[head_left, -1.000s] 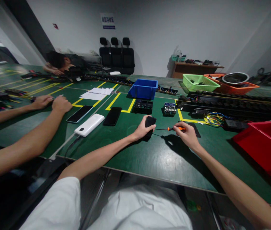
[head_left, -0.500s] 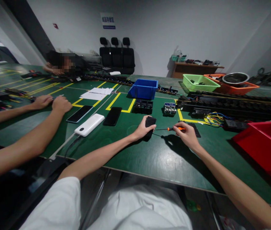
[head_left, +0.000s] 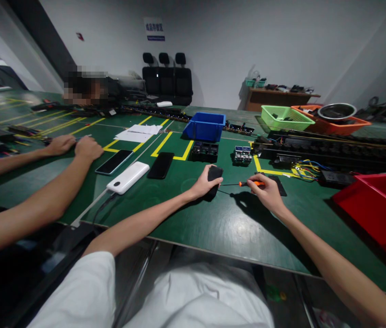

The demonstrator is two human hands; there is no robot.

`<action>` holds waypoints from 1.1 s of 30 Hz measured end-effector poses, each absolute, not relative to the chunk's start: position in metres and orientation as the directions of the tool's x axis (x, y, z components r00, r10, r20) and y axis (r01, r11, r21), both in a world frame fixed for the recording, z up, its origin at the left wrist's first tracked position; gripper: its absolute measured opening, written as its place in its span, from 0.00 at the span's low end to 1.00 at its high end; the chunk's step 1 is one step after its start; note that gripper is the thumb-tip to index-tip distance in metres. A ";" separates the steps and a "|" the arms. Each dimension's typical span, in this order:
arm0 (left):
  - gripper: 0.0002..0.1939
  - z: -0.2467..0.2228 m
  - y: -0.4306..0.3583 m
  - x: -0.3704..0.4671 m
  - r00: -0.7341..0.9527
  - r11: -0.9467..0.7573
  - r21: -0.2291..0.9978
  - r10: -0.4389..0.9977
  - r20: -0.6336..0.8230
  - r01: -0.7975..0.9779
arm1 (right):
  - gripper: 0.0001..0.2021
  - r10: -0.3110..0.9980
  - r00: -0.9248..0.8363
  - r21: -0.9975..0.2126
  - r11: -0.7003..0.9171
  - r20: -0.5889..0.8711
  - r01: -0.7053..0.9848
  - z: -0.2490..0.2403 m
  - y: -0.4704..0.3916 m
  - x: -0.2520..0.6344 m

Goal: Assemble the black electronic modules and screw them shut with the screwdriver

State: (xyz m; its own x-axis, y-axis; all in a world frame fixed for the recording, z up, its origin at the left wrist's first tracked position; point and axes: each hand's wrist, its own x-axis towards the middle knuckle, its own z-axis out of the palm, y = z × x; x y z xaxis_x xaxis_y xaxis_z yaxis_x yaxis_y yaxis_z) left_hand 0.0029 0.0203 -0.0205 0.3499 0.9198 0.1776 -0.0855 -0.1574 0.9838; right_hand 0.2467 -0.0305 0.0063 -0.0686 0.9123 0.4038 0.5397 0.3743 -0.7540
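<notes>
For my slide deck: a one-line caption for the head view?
Left hand grips a black module; right hand aims an orange-handled screwdriver at it.

An electronics assembly workshop. A long green work table (head_left: pixel 193 228) marked off with yellow tape lines carries plastic parts bins: a blue bin (head_left: pixel 204 127) at the far middle, a green basket (head_left: pixel 285 118) and an orange bin (head_left: pixel 332 120) far right, a red tray (head_left: pixel 377 214) near right. Small circuit modules (head_left: pixel 241 155), bundles of coloured wires (head_left: pixel 304 167) and long black strips of components (head_left: pixel 332 148) lie along it. Other workers' arms (head_left: pixel 36 207) rest at the left.
</notes>
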 end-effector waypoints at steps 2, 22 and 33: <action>0.29 -0.021 0.021 0.002 0.356 -0.151 0.985 0.919 0.171 -0.082 | 0.15 0.913 -0.067 -0.754 0.372 0.403 0.542 0.006 -0.031 0.247; 0.29 -0.019 0.019 0.001 0.366 -0.129 0.989 0.919 0.146 -0.070 | 0.17 0.924 -0.071 -0.763 0.352 0.376 0.542 0.006 -0.030 0.247; 0.28 -0.020 0.021 0.002 0.365 -0.143 0.988 0.918 0.156 -0.063 | 0.16 0.929 -0.069 -0.771 0.343 0.365 0.536 0.004 -0.029 0.248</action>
State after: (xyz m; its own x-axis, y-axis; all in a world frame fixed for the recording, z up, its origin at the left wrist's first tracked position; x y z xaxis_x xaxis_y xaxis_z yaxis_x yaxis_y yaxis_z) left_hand 0.0015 0.0207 -0.0197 0.3651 0.9177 0.1564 -0.0631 -0.1432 0.9877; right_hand 0.2478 -0.0289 0.0035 -0.0689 0.9286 0.3645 0.5362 0.3426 -0.7714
